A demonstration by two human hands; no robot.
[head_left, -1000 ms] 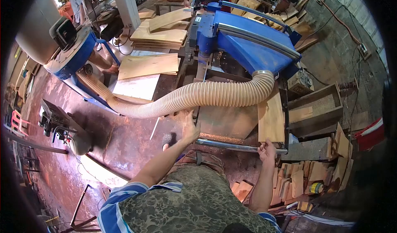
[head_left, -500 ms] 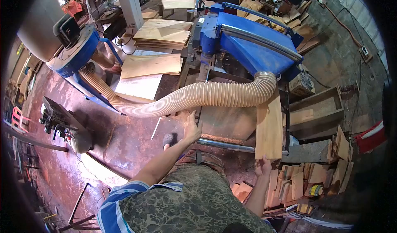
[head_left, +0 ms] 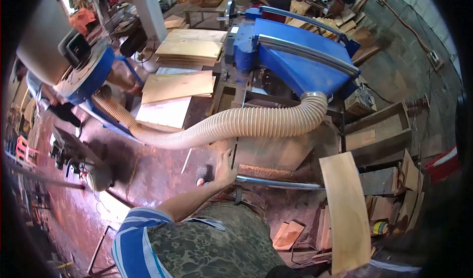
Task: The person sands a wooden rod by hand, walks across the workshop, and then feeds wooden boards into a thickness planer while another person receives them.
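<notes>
My left hand (head_left: 226,168) rests at the near left corner of the machine's outfeed frame, by the dark side bar and the metal roller (head_left: 281,183). Its fingers are stretched out and it holds nothing. A long pale wooden board (head_left: 347,211) is off the frame, to the right of my body, slanting toward the bottom edge of the view. My right hand does not show; the board's near end and the bottom of the picture hide that side. Across the frame runs a ribbed hose (head_left: 241,122), joined to the blue hood of the machine (head_left: 300,51).
Stacked boards (head_left: 189,45) and a further pile (head_left: 177,86) lie beyond the hose at left. A blue dust collector (head_left: 91,76) stands far left, with a person behind it. Offcuts (head_left: 288,234) and a wooden trough (head_left: 377,130) are at right. Another person is beyond the machine.
The board has slid off the frame toward me and to the right, and now tilts. My right hand has gone out of sight. My left hand stays at the frame corner.
</notes>
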